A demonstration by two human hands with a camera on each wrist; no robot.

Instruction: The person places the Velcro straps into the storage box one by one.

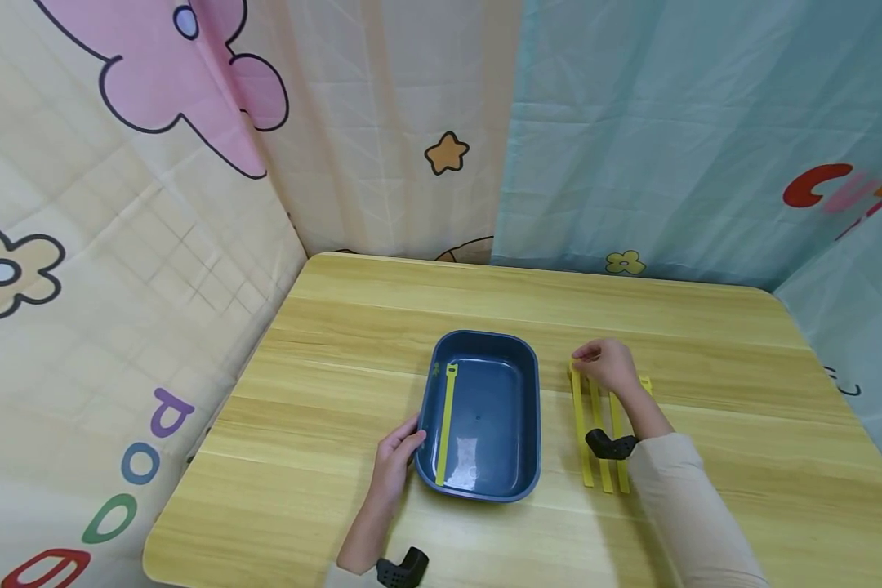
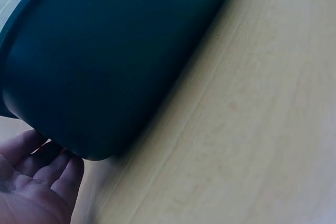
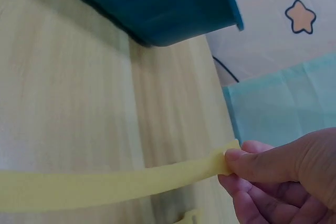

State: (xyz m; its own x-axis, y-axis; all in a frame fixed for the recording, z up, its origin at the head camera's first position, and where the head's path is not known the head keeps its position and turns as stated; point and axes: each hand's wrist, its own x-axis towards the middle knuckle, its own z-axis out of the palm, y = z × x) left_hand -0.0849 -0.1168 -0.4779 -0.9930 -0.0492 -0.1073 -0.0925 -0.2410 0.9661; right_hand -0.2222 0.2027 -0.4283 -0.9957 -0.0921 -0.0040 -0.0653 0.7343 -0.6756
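Note:
A blue plastic basin (image 1: 496, 420) sits on the table, with one yellow cable strap (image 1: 446, 425) lying lengthwise along its left side. My left hand (image 1: 398, 457) holds the basin's left rim near the front corner, thumb at the rim; the left wrist view shows its fingers (image 2: 63, 174) against the outer wall. Right of the basin, my right hand (image 1: 608, 365) pinches the top end of another yellow cable strap (image 3: 115, 188) between thumb and fingers. That strap stretches away from the fingertips in the right wrist view. Several similar straps (image 1: 617, 420) lie side by side beneath the right hand, partly hidden by it.
The light wooden table (image 1: 353, 327) extends on all sides of the basin. Printed curtains (image 1: 382, 147) hang behind its back edge and along the left side. Black wrist cameras (image 1: 403, 567) are strapped to both forearms.

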